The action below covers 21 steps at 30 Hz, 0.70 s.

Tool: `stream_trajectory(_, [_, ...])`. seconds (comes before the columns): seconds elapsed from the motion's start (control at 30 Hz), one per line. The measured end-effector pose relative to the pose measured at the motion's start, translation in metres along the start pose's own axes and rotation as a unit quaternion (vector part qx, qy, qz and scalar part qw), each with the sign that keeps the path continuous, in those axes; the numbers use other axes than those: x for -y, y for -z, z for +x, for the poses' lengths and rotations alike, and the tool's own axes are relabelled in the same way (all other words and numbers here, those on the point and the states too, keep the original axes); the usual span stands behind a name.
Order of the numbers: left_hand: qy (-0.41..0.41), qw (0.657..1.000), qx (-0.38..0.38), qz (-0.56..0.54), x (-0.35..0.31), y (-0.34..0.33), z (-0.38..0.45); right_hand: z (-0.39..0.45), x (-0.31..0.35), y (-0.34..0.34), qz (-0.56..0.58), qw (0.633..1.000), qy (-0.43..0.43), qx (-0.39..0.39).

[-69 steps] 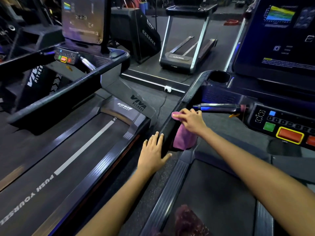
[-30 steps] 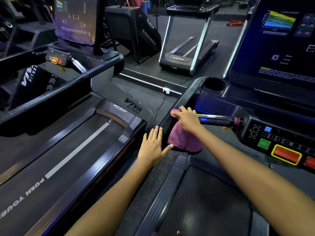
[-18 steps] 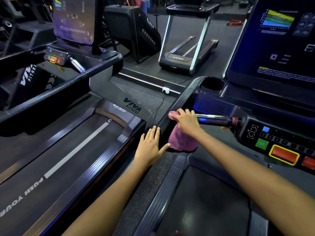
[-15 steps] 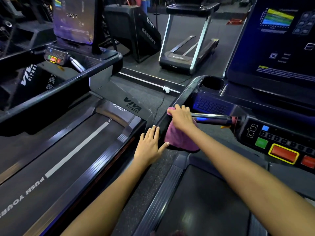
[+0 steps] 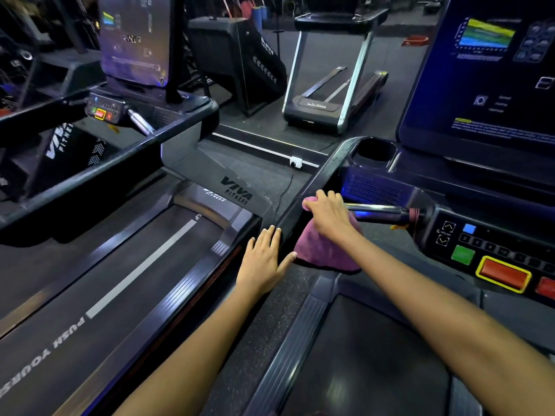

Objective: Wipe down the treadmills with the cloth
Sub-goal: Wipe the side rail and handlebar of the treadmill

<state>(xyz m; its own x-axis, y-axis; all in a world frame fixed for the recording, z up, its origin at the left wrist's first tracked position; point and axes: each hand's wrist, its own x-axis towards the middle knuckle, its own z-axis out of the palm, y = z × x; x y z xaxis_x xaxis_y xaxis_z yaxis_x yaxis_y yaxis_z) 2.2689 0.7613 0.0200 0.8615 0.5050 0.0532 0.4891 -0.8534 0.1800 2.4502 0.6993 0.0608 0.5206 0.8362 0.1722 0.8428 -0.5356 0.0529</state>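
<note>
Pink cloth [image 5: 326, 250] gripped by right hand [image 5: 329, 213] on handrail [image 5: 322, 172].

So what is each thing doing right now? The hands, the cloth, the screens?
right hand: holding the pink cloth against the side rail
pink cloth: bunched up, hanging down below the hand
left hand: fingers straight, resting flat on the side rail
side rail: dark and shiny
near screen: lit up
far screen: lit up
cup holder: looks empty

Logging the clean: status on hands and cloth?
Right hand presses pink cloth on treadmill side rail. Left hand flat, open, beside rail. Nothing in the way.
</note>
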Motion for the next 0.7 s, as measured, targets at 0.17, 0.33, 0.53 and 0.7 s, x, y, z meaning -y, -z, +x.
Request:
stream_trajectory(0.17, [0.005, 1.000, -0.001, -0.004, 0.001, -0.004, 0.000, 0.011, 0.000, 0.023, -0.098, 0.983, -0.061, -0.144])
stream_trajectory(0.33, [0.013, 1.000, -0.006, -0.001, 0.000, -0.003, -0.001, 0.032, -0.018, 0.019, -0.074, 0.988, 0.045, -0.124])
stream_trajectory(0.53, [0.026, 1.000, -0.012, -0.009, -0.001, -0.001, -0.002, 0.026, -0.032, -0.024, 0.126, 0.987, 0.080, 0.066])
stream_trajectory(0.7, [0.029, 0.999, -0.016, -0.028, -0.002, 0.001, -0.004, 0.014, -0.046, -0.032, -0.001, 0.995, 0.091, 0.042])
